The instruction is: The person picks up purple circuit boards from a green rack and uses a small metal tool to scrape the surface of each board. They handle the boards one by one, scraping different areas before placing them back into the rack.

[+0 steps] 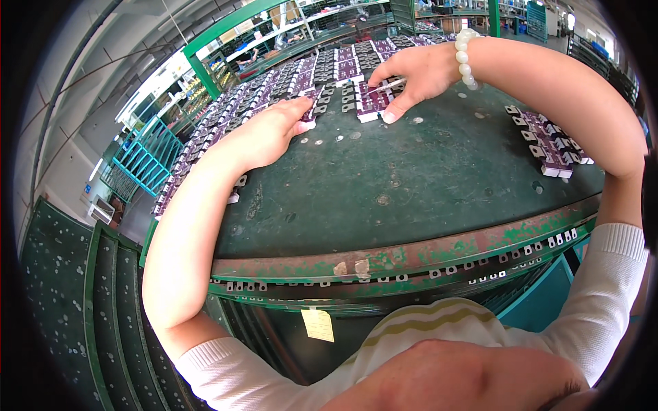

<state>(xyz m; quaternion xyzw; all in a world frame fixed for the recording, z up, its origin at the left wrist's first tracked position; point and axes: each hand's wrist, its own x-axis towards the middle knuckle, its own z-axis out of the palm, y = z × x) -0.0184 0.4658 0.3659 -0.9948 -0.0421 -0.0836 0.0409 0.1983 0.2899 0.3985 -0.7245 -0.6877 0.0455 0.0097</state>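
At the far side of the green table, my left hand [277,130] is closed on the edge of a purple-and-white block [313,111] with metal tabs; its fingers hide most of that block. To its right, my right hand [425,72] grips a similar purple block [371,101], thumb at the near right corner and fingers over the top. Black-and-silver tabs [348,99] stick out on that block's left side. A thin pale stick [389,85] lies across the block beneath the right hand; its kind is unclear.
Rows of similar blocks [236,113] cover the table's far and left sides. One separate group [548,140] lies at the right, under my right forearm. The table top [384,185] has a worn front rail [411,243]. Below it hang a yellow tag [317,325] and several metal tabs.
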